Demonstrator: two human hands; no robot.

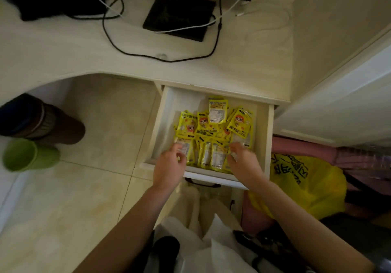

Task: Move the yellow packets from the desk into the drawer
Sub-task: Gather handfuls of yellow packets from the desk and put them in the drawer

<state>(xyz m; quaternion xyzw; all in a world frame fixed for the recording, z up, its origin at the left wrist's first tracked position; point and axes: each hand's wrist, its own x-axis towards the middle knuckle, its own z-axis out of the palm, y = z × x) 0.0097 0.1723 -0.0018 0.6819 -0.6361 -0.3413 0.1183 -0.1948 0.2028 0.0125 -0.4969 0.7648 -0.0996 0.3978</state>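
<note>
Several yellow packets (213,133) with cartoon faces lie heaped in the open white drawer (164,124) under the desk (127,61). My left hand (169,167) reaches over the drawer's front edge, its fingers loosely bent on the packets at the near left. Over the near right packets my right hand (243,162) lies with its fingertips touching them. Neither hand plainly grips a packet. No yellow packets show on the desk top.
A black monitor stand (179,14) and black and white cables (160,57) lie on the desk. A brown bin (42,120) and a green cup (27,154) stand on the floor at left. A yellow plastic bag (306,184) sits at right, white bags (201,241) below the drawer.
</note>
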